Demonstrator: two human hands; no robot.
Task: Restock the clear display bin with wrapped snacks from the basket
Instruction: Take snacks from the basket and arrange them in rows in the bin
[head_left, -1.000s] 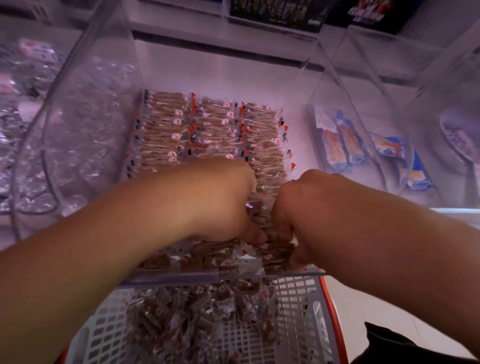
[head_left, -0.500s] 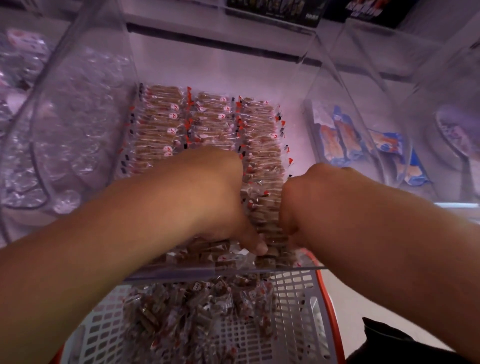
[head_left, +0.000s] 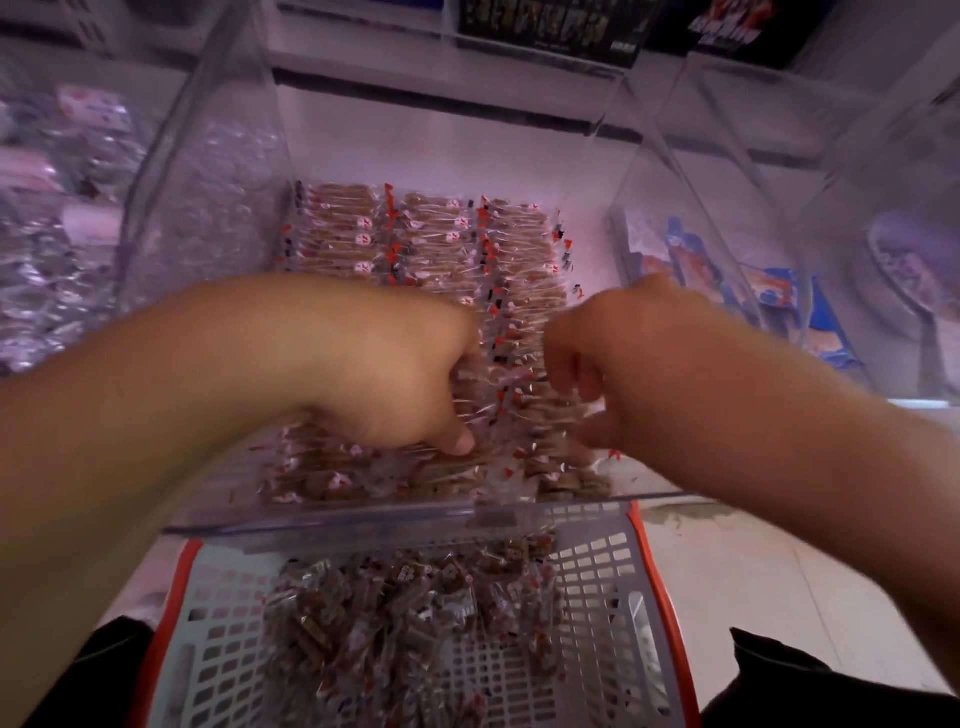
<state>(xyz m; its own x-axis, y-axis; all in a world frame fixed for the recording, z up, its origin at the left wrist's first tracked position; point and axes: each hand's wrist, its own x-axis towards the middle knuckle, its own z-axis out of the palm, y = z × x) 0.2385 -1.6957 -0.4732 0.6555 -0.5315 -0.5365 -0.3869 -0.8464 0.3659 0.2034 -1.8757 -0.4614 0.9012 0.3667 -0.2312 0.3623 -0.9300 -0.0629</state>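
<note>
Both hands down inside the clear plastic display bin (head_left: 363, 519): left hand (head_left: 395, 379) and right hand (head_left: 623, 364) with fingers curled onto the wrapped brown snack sticks (head_left: 431, 244) packed in rows. More heaped in the grey lattice basket with orange rim (head_left: 613, 597) below.
</note>
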